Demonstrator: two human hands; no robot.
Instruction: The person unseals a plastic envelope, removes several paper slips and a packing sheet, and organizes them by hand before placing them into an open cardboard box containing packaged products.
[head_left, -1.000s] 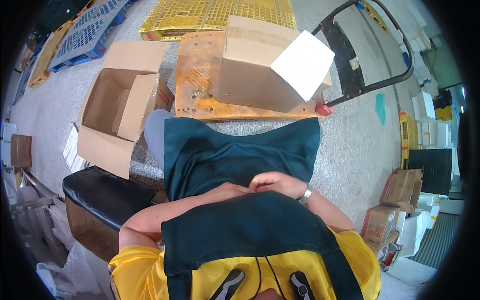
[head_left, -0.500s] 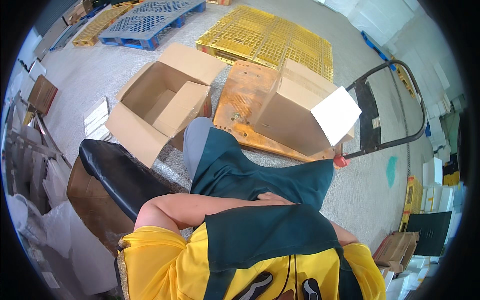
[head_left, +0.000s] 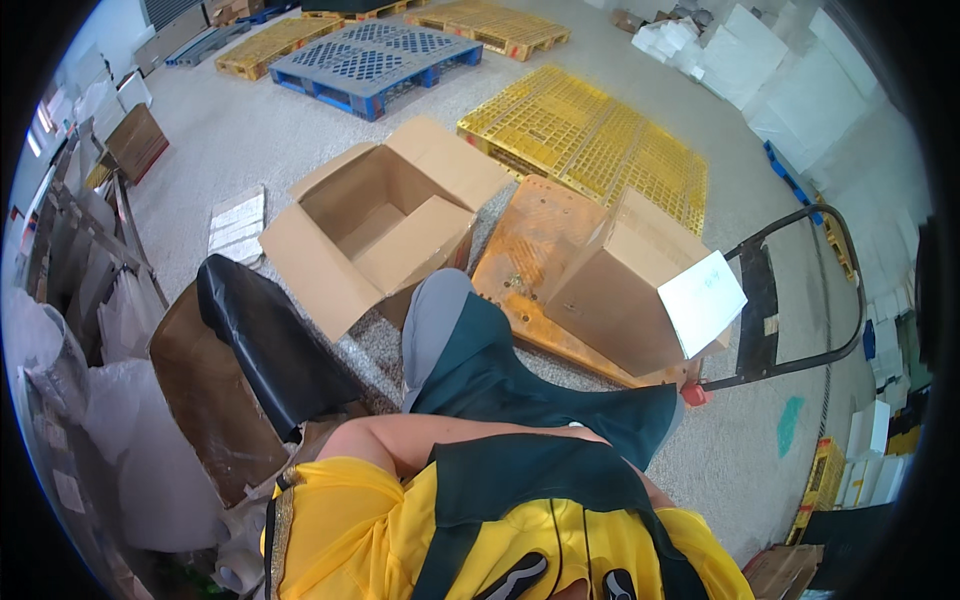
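Observation:
My left forearm (head_left: pixel 470 430) lies across my lap over a dark green apron (head_left: pixel 540 375). Its hand is almost wholly hidden near the top of the apron's bib, beside a tiny white spot. Of my right arm only a strip of forearm (head_left: pixel 650 487) shows; the bib covers the hand. No held thing can be made out. In front of my knees stands an open, seemingly empty cardboard box (head_left: pixel 318 265) with its flaps spread. To its right, another cardboard box (head_left: pixel 620 300) rests on an orange platform trolley (head_left: pixel 525 245), a white sheet (head_left: pixel 705 305) against its right side.
The trolley's black handle (head_left: pixel 857 300) rises at the right. Yellow (head_left: pixel 600 140) and blue (head_left: pixel 375 65) pallets lie beyond the boxes. At my left, a black padded piece (head_left: pixel 265 340) leans by a brown carton (head_left: pixel 200 400), near plastic wrap (head_left: pixel 150 480). A silvery slab (head_left: pixel 237 222) lies on the floor.
My view has tilted and turned, so the boxes, trolley and pallets sit lower and farther right. The fingers seen on my lap before are now hidden. No object has visibly been moved.

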